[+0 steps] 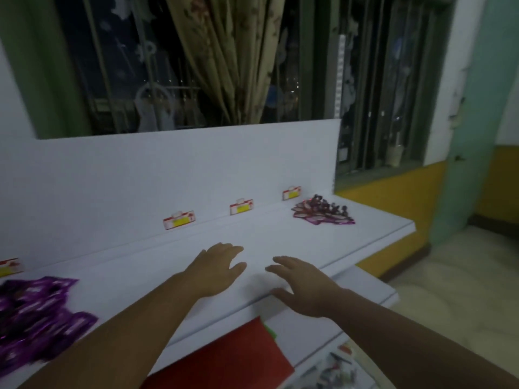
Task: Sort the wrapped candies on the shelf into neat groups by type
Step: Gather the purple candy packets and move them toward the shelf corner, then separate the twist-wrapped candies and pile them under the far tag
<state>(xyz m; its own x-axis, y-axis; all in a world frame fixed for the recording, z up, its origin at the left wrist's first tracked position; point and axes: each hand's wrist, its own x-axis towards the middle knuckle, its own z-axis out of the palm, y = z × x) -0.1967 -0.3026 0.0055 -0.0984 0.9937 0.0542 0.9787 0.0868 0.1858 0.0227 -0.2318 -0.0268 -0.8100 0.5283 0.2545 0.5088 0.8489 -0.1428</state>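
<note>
A white shelf (280, 231) runs from lower left to upper right. A heap of bright purple wrapped candies (36, 313) lies at its near left end. A smaller pile of dark purple and pink wrapped candies (320, 213) sits at the far right end. My left hand (216, 269) and my right hand (304, 284) hover flat over the bare middle of the shelf, fingers straight, holding nothing, well apart from both piles.
Small red and yellow price tags (179, 219) (241, 206) (291, 193) stand along the white back panel. A red sheet (233, 357) lies on a lower shelf below the front edge. Behind are a dark window and curtain (233, 57).
</note>
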